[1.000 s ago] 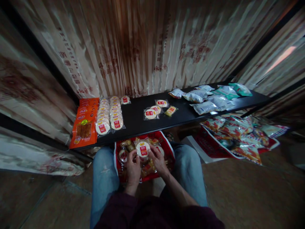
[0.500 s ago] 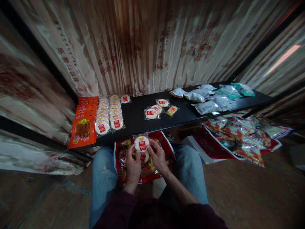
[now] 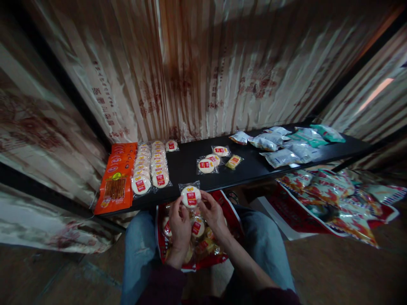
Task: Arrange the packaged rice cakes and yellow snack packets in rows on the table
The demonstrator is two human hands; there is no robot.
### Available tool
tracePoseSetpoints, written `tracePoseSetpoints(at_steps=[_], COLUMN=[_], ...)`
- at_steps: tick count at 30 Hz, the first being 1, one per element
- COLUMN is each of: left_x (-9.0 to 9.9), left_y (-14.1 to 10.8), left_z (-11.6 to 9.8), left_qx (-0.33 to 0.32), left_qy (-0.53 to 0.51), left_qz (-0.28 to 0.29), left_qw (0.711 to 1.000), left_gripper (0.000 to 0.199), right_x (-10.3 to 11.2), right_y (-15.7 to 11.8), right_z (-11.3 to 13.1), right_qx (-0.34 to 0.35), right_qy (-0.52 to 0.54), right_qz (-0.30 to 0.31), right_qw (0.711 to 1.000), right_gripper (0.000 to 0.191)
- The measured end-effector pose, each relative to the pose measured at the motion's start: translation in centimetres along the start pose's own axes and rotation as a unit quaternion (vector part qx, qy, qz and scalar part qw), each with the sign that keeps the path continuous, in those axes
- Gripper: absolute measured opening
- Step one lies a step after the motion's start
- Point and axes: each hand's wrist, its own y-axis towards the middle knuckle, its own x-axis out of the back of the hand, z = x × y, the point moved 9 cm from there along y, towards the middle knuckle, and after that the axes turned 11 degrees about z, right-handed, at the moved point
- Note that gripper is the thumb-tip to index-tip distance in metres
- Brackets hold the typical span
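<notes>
A round white cracker in a clear wrapper with a red label (image 3: 191,196) is held between both hands, just in front of the black shelf's front edge. My left hand (image 3: 180,224) pinches its left side. On its right side, the fingers of my right hand (image 3: 215,214) grip the wrapper. Below them, a red bag (image 3: 233,216) lies open between the knees, with more wrapped crackers (image 3: 197,227) inside. Two overlapping rows of similar crackers (image 3: 160,178) lie on the shelf at the left.
The black shelf (image 3: 184,169) also bears orange packets (image 3: 116,182), a few loose crackers (image 3: 206,165), a small yellow packet (image 3: 234,162) and silver and green packets (image 3: 280,157). Another red bag with colourful packets (image 3: 330,186) lies at the lower right. A curtain (image 3: 190,84) hangs behind.
The view has tilted, so the shelf appears lower. Both hands still hold the cracker, which now sits closer to the shelf's front edge.
</notes>
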Motion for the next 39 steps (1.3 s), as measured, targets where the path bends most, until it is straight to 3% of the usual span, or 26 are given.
tracePoseSetpoints(at_steps=[20,39], left_x=[0.5,-1.8], left_y=[5.1,10.4], left_z=[-2.3,-2.4], left_qx=[-0.033,-0.012], left_qy=[0.035,0.044], left_qz=[-0.03,0.007], left_qw=[0.998,0.999], left_gripper=[0.037,0.039], right_x=[-1.3,-1.4], right_y=[5.2,11.7], right_z=[0.6,1.5], right_qx=[0.022,0.039], right_qy=[0.002,-0.113], right_qz=[-0.018,-0.055], right_qw=[1.0,0.991], right_gripper=[0.036,0.033])
